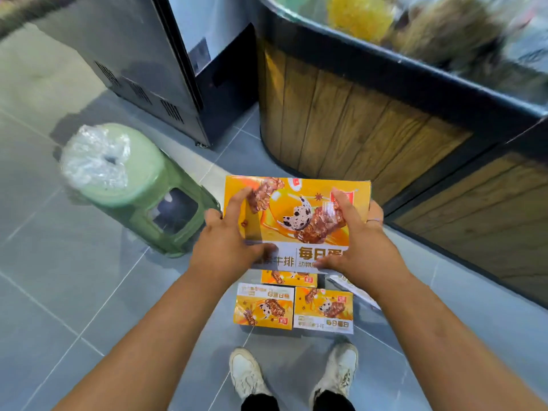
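Underfoot, a grey tiled floor (44, 277) fills most of the view, and a person stands on it looking down along both bare forearms. Ahead and to the right rises a display stand (341, 120) clad in wooden planks with a black rim, its blurred contents too smeared to tell. To the left of it stands a dark cooler cabinet (142, 54) with vent slots low on its side. Nearer, on the left, a green plastic stool (142, 185) sits on the tiles with crumpled clear film (95, 161) lying on its seat. Just to the right of the stool, lifted clear of the floor and in front of the stand, is a yellow snack box (296, 209), printed face up, with a white band of lettering along its near edge. The left hand (228, 241) grips the box at its left end, fingers spread over the top face and the side, thumb lying along the white band. The right hand (361, 241) grips the right end, fingers curled round the far edge, thumb on the near edge. Below the held box, three smaller matching boxes (264, 307) lie close together on the tiles, the farthest partly hidden. Nearest the camera, two white shoes (246, 372) stand apart, toes pointing at the boxes
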Available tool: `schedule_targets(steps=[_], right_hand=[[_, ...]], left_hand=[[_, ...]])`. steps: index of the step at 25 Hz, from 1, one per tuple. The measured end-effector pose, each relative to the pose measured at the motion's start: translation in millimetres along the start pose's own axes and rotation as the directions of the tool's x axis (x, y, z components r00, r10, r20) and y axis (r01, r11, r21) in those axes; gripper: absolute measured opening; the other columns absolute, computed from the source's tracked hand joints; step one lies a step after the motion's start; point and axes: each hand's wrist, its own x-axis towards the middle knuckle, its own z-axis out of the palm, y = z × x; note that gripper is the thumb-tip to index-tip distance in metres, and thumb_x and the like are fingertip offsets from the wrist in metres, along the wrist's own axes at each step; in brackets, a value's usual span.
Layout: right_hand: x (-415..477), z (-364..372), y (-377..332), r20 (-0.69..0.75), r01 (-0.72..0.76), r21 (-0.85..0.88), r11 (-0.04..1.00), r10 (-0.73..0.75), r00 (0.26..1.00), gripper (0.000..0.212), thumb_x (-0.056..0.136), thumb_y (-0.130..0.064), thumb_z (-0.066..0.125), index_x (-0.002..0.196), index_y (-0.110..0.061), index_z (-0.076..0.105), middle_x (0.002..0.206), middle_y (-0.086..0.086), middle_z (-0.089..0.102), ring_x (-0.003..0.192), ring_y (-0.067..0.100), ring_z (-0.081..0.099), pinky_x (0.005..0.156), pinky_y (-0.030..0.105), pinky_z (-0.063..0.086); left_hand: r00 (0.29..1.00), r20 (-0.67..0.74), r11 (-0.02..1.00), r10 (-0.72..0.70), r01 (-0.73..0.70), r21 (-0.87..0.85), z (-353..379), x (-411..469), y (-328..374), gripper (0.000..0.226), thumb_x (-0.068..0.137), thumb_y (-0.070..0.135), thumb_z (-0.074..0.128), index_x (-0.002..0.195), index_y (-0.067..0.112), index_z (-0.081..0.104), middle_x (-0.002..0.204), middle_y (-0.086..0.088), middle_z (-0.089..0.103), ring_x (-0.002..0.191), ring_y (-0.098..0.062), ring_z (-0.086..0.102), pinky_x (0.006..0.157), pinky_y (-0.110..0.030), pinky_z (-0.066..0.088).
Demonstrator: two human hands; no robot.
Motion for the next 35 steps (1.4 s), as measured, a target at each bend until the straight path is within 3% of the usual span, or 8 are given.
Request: schedule_targets(steps=[4, 10, 19, 26, 35], right_hand=[[-54, -93, -59, -0.090, 0.030, -0.012, 0.999, -0.031, 0.995, 0.126, 0.060, -0.045, 0.088, 0.142, -0.058, -0.008, 0.155, 0.006, 0.000, 0.124, 0.033, 0.050, 0.098, 0.043, 0.046], [-116, -200, -106, -0.191, 0.038, -0.040, 0.998, -0.045, 0.981, 0.126, 0.062, -0.042, 0.088, 0.143, -0.057, -0.008, 0.156, 0.005, 0.002, 0.122, 0.034, 0.051, 0.100, 0.043, 0.044], [-209, -345, -149, -0.482, 0.038, -0.063, 0.997, -0.064, 0.874, 0.120, 0.064, -0.045, 0.086, 0.137, -0.066, -0.007, 0.156, 0.004, 0.011, 0.125, 0.031, 0.048, 0.100, 0.040, 0.042], [-274, -419, -130, -0.659, -0.059, -0.064, 0.996, 0.002, 0.752, 0.117, 0.064, -0.051, 0.083, 0.136, -0.066, -0.008, 0.154, 0.003, 0.012, 0.124, 0.031, 0.049, 0.099, 0.045, 0.046], [-395, -486, -11, -0.769, -0.127, -0.033, 0.991, 0.056, 0.637, 0.113, 0.063, -0.053, 0.083, 0.134, -0.069, -0.004, 0.157, 0.003, 0.008, 0.128, 0.032, 0.047, 0.102, 0.049, 0.044]], left_hand=[[0.993, -0.091, 0.997, 0.075, -0.076, -0.010, -98, -44, 47, 0.104, 0.065, 0.055, 0.081, 0.139, 0.058, 0.009, 0.123, -0.007, 0.037, 0.106, -0.034, 0.055, 0.083, -0.038, 0.044], [0.958, -0.200, 0.976, 0.205, -0.216, -0.039, -195, -97, 111, 0.104, 0.064, 0.057, 0.082, 0.139, 0.058, 0.009, 0.113, -0.004, 0.036, 0.097, -0.032, 0.057, 0.082, -0.039, 0.048], [0.817, -0.321, 0.866, 0.479, -0.499, 0.022, -315, -145, 220, 0.104, 0.067, 0.063, 0.076, 0.138, 0.061, 0.001, 0.119, -0.006, 0.037, 0.099, -0.033, 0.057, 0.077, -0.036, 0.045], [0.713, -0.346, 0.768, 0.610, -0.639, 0.038, -339, -186, 312, 0.107, 0.066, 0.064, 0.075, 0.141, 0.058, -0.001, 0.137, -0.015, 0.035, 0.120, -0.038, 0.050, 0.095, -0.044, 0.044], [0.599, -0.347, 0.663, 0.721, -0.742, 0.096, -279, -297, 441, 0.109, 0.068, 0.068, 0.070, 0.143, 0.055, -0.008, 0.131, -0.013, 0.033, 0.114, -0.040, 0.052, 0.088, -0.044, 0.047]])
